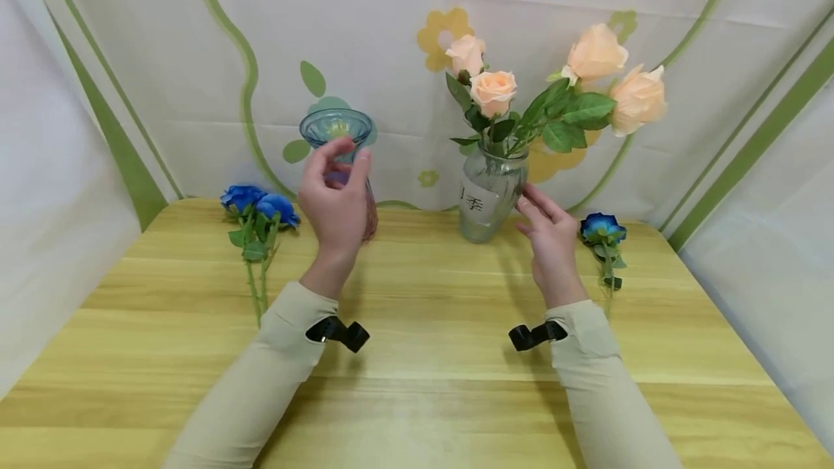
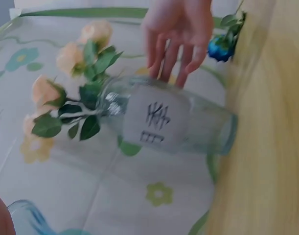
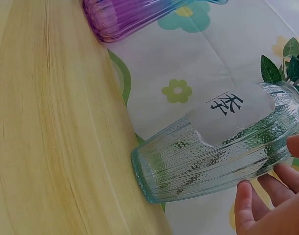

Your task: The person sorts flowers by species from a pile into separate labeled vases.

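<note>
My left hand (image 1: 335,197) is raised in front of a tall glass vase (image 1: 336,120), blue at its flared rim and pink-purple lower down. The fingers are loosely bent near its neck, with a gap between thumb and forefinger; whether they touch the glass is hidden. A clear greenish glass vase (image 1: 493,197) with a white handwritten label stands upright, holding several peach roses (image 1: 493,93). Beside its right side is my right hand (image 1: 550,237), fingers relaxed, fingertips at or very near the glass. In the right wrist view, these fingertips (image 3: 244,191) lie along the vase's side.
Two blue roses (image 1: 260,208) lie on the wooden table (image 1: 417,382) at the left. Another blue rose (image 1: 602,229) lies at the right, beyond my right hand. A white curtain (image 1: 365,27) with printed flowers hangs right behind the vases.
</note>
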`<state>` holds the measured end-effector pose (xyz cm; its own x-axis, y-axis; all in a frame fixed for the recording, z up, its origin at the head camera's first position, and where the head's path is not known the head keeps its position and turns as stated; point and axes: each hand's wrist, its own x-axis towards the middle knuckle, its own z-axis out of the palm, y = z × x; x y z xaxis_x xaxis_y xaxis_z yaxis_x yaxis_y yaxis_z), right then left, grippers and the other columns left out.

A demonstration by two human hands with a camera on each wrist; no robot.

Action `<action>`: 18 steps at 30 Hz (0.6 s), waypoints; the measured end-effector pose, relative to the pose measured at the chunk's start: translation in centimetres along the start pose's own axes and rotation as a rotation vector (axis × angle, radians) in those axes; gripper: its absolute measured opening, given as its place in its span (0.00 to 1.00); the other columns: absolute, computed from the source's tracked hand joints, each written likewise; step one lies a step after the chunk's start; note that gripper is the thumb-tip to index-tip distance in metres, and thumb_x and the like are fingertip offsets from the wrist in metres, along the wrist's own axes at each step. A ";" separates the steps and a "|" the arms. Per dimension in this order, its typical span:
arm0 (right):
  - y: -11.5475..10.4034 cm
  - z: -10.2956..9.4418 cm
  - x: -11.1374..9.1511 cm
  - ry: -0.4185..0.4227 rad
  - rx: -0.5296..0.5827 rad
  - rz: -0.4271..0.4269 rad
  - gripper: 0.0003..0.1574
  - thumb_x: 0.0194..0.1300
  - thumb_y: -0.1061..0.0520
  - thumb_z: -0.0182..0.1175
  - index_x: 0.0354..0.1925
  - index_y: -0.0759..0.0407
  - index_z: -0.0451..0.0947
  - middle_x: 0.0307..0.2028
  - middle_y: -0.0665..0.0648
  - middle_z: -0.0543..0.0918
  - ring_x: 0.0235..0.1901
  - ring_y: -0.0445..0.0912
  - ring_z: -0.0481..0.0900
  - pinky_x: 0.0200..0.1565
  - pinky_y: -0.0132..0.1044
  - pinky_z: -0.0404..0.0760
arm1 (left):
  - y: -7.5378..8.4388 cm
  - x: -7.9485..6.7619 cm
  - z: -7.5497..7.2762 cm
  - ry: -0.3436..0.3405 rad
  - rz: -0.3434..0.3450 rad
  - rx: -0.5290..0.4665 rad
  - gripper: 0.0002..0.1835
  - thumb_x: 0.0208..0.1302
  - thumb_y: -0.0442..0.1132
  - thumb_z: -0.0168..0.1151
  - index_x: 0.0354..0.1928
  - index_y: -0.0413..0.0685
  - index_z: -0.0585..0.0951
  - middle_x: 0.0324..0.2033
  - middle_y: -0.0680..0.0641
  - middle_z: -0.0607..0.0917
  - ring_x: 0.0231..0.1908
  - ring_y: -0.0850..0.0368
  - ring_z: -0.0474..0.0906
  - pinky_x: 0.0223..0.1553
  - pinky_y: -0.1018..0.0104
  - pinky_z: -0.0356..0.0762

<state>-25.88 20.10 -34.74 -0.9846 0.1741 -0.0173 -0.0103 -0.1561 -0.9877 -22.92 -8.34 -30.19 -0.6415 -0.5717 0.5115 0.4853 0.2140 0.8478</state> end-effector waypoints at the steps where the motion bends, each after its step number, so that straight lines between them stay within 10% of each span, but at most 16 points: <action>1: 0.0 0.0 0.0 0.001 0.003 0.000 0.29 0.78 0.51 0.63 0.73 0.49 0.76 0.75 0.51 0.75 0.66 0.42 0.79 0.57 0.32 0.83 | 0.0 0.5 -0.3 0.024 0.031 -0.005 0.16 0.70 0.45 0.73 0.54 0.45 0.88 0.50 0.48 0.89 0.39 0.64 0.78 0.39 0.70 0.73; 8: -0.1 0.0 -0.1 -0.019 0.000 -0.002 0.30 0.78 0.50 0.63 0.74 0.50 0.75 0.77 0.51 0.73 0.68 0.44 0.77 0.56 0.31 0.83 | -0.3 4.3 -2.7 0.080 -0.005 0.007 0.21 0.67 0.46 0.75 0.59 0.49 0.85 0.58 0.51 0.85 0.52 0.62 0.75 0.47 0.71 0.67; 18: -0.4 -0.3 0.0 -0.025 -0.029 0.021 0.32 0.77 0.49 0.64 0.75 0.49 0.74 0.77 0.51 0.73 0.69 0.43 0.78 0.58 0.31 0.83 | -1.1 6.6 -4.3 -0.279 -0.217 0.045 0.40 0.71 0.51 0.71 0.81 0.59 0.67 0.79 0.60 0.69 0.79 0.64 0.59 0.79 0.55 0.56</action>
<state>-25.79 20.43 -34.42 -0.9886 0.1467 -0.0346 0.0153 -0.1311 -0.9913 -25.15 -15.78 -28.33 -0.8674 -0.3705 0.3322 0.2972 0.1498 0.9430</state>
